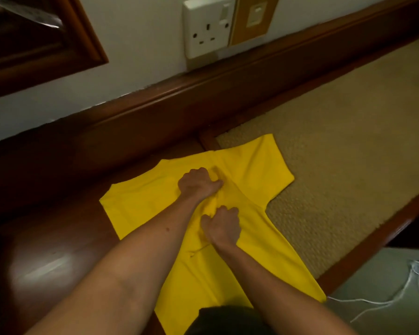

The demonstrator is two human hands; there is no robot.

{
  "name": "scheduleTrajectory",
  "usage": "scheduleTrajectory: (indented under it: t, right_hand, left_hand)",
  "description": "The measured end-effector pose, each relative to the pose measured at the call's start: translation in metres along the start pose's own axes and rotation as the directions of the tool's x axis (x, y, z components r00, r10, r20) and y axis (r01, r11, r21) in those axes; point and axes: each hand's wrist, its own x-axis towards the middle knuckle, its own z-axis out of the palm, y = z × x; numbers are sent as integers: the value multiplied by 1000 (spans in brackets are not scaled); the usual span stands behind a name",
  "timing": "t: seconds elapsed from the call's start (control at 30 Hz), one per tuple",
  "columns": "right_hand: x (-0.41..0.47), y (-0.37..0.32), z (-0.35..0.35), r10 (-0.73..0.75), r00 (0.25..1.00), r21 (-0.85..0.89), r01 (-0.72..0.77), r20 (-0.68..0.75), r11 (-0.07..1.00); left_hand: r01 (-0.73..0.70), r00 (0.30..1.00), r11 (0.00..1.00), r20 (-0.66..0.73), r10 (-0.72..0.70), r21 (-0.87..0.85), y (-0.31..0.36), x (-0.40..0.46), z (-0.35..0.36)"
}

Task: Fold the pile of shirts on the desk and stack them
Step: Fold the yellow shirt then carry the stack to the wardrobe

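Shirt [252, 170]: one, yellow, spread flat on the desk [65, 257]; its far right part overlaps the woven mat [348, 141].
Left hand [198, 182]: fingers curled, pinching a bunch of cloth near the middle of the shirt, on the far side.
Right hand [221, 226]: fingers curled, pinching the same raised ridge of cloth, on the near side.
Hand spacing: close together, one beyond the other, a short ridge of gathered cloth between them.
Key relation: the shirt's long axis runs from the near edge of the view away toward the upper right; both hands sit on its middle line, with one sleeve to the left of them and one to the right.
Nearer hand: the left is closer to the collar end, the right closer to the hem end.
Judgement: the fold appears barely begun; the body still lies open, both sleeves out.
Next move, likely: lift or pull the pinched line sideways to bring one half across the other.
Count: shirts seen, one; no folded stack in view; hands, two; wall sockets [208, 27], one; white cords [397, 296] at lower right, number unclear.
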Motion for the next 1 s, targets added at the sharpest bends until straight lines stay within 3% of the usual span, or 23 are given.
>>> scheduleTrajectory:
  t: [0.1, 0.17, 0.27, 0.37, 0.5, 0.63, 0.77, 0.9, 1.0]
  right_hand:
    - [-8, 8, -1, -15, 999, 62, 13, 32, 998]
    - [-17, 14, -2, -61, 997, 142, 55, 39, 988]
    - [-34, 22, 2, -275, 956, 176, 289, -97, 941]
    - [-55, 19, 13, -583, 785, 78, 607, -209, 791]
    - [-80, 1, 28, -808, 582, -49, 808, -91, 587]
    - [-89, -10, 51, -908, 397, -68, 918, 134, 392]
    - [-89, -17, 59, -875, 326, -117, 945, 358, 305]
    - [-93, -12, 62, -907, 231, -97, 973, 353, 210]
    - [-89, 12, 61, -954, 173, -76, 984, 244, 159]
  left_hand:
    - [14, 1000, 998, 17, -13, -53, -2, 3, 0]
    - [77, 997, 960, 36, -70, -269, -12, 3, -3]
    - [92, 995, 715, 43, -87, -693, -38, -6, -16]
    - [157, 987, 492, 122, -102, -857, -87, -26, -30]
    - [227, 967, 318, 173, -188, -921, -159, -49, -28]
    - [234, 947, 277, 155, -281, -932, -205, -66, -17]
    - [243, 943, 269, 163, -289, -932, -227, -69, -8]
    - [148, 932, 194, 71, -357, -970, -237, -64, -2]
    - [-5, 868, 227, -117, -483, -974, -237, -82, -3]
